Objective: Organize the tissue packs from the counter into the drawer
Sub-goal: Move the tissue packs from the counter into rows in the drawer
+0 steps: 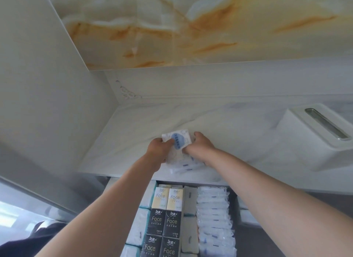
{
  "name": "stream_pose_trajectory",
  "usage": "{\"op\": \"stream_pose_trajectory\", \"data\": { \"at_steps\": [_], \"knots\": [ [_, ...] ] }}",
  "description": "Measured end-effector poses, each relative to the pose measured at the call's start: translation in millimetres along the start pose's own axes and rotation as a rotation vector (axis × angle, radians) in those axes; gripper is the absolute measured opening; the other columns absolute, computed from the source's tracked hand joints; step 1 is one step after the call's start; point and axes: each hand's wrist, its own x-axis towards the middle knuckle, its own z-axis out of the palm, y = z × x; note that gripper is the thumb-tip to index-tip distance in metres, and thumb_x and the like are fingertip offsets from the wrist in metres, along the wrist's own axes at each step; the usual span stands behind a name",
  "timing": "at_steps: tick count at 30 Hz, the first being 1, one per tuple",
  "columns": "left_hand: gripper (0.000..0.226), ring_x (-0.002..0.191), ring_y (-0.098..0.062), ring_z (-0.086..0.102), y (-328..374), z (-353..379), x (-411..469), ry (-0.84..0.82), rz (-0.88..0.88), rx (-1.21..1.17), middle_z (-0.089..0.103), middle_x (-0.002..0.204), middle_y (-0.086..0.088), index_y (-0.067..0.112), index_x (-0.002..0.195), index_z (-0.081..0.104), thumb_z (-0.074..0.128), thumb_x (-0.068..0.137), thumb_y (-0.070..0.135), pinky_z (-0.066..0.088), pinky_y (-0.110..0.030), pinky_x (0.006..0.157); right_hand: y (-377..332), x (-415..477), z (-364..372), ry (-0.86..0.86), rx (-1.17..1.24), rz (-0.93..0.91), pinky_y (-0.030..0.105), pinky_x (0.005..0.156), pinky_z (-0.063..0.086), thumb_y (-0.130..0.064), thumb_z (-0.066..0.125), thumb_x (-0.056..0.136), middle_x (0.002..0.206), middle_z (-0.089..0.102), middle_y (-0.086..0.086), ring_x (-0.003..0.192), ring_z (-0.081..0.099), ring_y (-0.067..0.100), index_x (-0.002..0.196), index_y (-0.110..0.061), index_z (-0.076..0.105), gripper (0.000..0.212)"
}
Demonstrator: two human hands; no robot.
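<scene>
While the soft-looking, light, slippery-wrapped tissue packs [178, 147] are apparently resting on the counter [124, 134], the left hand [158, 151] and right hand [200, 144] are gripping the stack's opposite sides, likely the safest hold.

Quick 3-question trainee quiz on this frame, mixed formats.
1. True or false: both the left hand and the right hand grip the tissue packs on the counter.
2. The black Face packs lie: A) on the counter B) in the drawer C) on the floor.
3. Fill in: the white tissue box stands at the counter's ___ end.
Key: 1 true; 2 B; 3 right.
</scene>
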Motion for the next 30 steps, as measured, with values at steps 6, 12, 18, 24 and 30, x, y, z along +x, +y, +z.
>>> {"op": "stream_pose_trajectory", "data": {
  "at_steps": [6,12,18,24,30],
  "knots": [
    [0.052,0.094,-0.026,0.07,-11,-7,0,-0.085,-0.028,-0.093,0.069,0.112,-0.014,0.001,0.131,0.054,0.075,0.085,0.011,0.059,-0.036,0.076,-4,-7,8,-0.071,0.087,-0.005,0.029,0.073,0.049,-0.003,0.056,0.078,0.113,0.06,0.004,0.103,0.057,0.024,0.126,-0.015,0.05,0.049],
    [0.058,0.103,-0.028,0.065,-14,-13,-30,-0.217,0.059,-0.201,0.064,0.117,-0.012,0.011,0.133,0.041,0.071,0.084,0.001,0.056,-0.041,0.082,3,-27,-8,-0.134,0.197,-0.032,0.043,0.104,0.047,0.003,0.057,0.081,0.128,0.053,-0.004,0.116,0.055,0.022,0.151,-0.015,0.028,0.078],
    [0.067,0.096,-0.029,0.071,-21,-20,-74,-0.285,0.236,-0.151,0.069,0.109,-0.013,0.018,0.132,0.039,0.072,0.078,-0.006,0.057,-0.051,0.087,0,-72,-25,-0.122,-0.009,-0.113,0.026,0.08,0.053,-0.012,0.072,0.078,0.12,0.058,0.001,0.098,0.061,0.016,0.153,-0.033,-0.021,0.121],
    [0.061,0.104,-0.025,0.068,-34,-16,-125,-0.406,0.362,0.0,0.068,0.115,-0.01,0.018,0.126,0.047,0.075,0.071,0.018,0.055,-0.049,0.092,14,-121,-40,-0.09,-0.265,-0.329,0.03,0.092,0.05,-0.025,0.082,0.068,0.137,0.045,0.001,0.112,0.056,0.017,0.153,-0.033,0.021,0.105],
    [0.072,0.112,-0.023,0.063,-68,7,-157,-0.567,0.303,0.051,0.062,0.123,-0.011,0.022,0.129,0.038,0.078,0.068,0.027,0.051,-0.047,0.099,40,-168,-53,-0.136,-0.497,-0.301,0.022,0.083,0.048,-0.031,0.086,0.066,0.123,0.046,-0.005,0.103,0.058,0.016,0.129,-0.024,0.053,0.071]
  ]
}}
